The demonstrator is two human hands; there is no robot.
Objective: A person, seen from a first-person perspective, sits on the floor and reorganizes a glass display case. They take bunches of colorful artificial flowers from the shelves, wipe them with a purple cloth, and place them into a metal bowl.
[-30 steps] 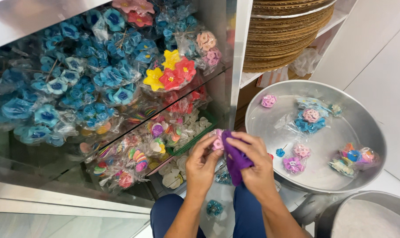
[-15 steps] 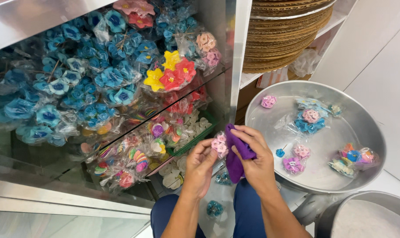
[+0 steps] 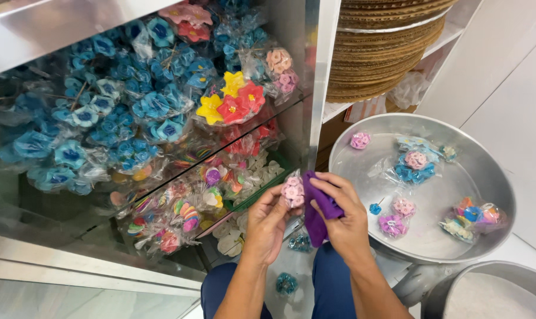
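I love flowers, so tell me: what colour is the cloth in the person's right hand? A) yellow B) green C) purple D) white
C: the right hand grips a purple cloth pressed against the wrapped pink flowers that the left hand holds up.
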